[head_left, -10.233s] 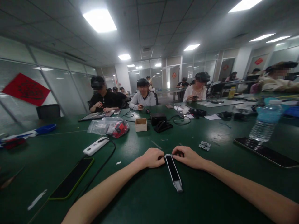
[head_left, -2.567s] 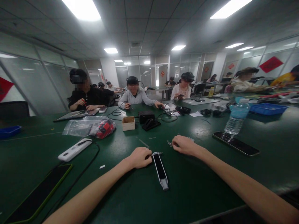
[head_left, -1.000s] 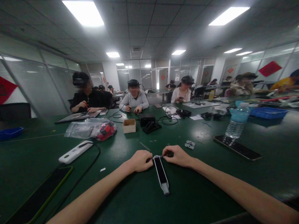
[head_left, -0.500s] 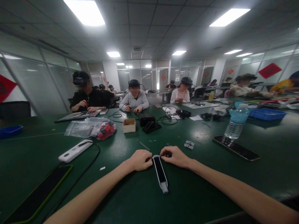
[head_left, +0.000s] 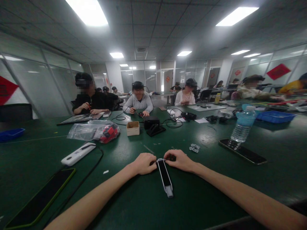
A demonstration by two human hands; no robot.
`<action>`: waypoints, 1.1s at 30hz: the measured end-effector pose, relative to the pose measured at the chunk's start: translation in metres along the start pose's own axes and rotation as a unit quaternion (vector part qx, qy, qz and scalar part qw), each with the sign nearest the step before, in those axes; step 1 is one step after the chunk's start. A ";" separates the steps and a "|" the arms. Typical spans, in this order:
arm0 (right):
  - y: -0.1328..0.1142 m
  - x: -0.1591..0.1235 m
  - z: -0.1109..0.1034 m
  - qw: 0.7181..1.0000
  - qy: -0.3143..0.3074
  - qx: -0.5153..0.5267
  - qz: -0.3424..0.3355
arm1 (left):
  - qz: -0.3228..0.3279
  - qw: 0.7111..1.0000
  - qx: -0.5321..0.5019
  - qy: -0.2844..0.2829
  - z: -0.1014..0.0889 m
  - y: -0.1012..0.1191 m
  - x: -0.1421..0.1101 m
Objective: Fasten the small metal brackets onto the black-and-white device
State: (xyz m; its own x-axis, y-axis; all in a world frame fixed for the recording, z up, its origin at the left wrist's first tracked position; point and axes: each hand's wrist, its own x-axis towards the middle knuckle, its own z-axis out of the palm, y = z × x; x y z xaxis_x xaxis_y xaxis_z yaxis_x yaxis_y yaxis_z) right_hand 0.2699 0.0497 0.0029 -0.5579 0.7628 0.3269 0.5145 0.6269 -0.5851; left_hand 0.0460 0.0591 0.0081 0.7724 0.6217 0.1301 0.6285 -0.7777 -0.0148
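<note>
A long, narrow piece with a black middle, a pale grey rim and a grey block at its near end lies on the green table in front of me. My left hand is closed at its far left corner, fingers curled and thumb against the rim. My right hand pinches at the far right corner, thumb and forefinger together. Whether a small part is between the fingertips is hidden. Just beyond my right hand lie small grey metal-looking parts.
To the left are a white power strip with a black cable, a green-edged phone and a plastic bag with red parts. Ahead stands a small open box. A water bottle and dark phone are right. Several people sit opposite.
The view has shifted very slightly. Both my hands and the long piece stay in nearly the same place, with no clear change of grip.
</note>
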 end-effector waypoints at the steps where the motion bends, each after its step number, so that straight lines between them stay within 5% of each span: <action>1: 0.001 0.000 0.001 1.000 0.000 -0.001 0.000 | -0.001 1.000 0.001 0.000 0.001 0.000 0.000; 23: 0.001 0.001 0.001 0.998 -0.017 -0.050 -0.024 | 0.005 1.000 -0.015 0.004 -0.003 0.001 0.000; 26: 0.006 0.003 -0.008 0.996 -0.009 -0.074 -0.050 | 0.007 1.000 -0.013 0.008 -0.001 0.000 0.000; 31: 0.029 0.005 -0.038 0.985 0.094 -0.140 -0.025 | 0.005 1.000 -0.016 0.006 0.001 -0.002 -0.001; 33: 0.039 0.003 -0.046 0.981 0.073 -0.178 -0.003 | 0.004 1.000 -0.019 0.009 0.002 -0.002 -0.001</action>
State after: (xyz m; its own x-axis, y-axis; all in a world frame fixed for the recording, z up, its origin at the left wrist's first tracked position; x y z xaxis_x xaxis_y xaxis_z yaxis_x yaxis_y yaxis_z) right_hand 0.3185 0.0835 0.0157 -0.4758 0.7567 0.4484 0.7207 0.6276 -0.2944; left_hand 0.0446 0.0601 0.0064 0.7761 0.6132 0.1471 0.6173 -0.7864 0.0214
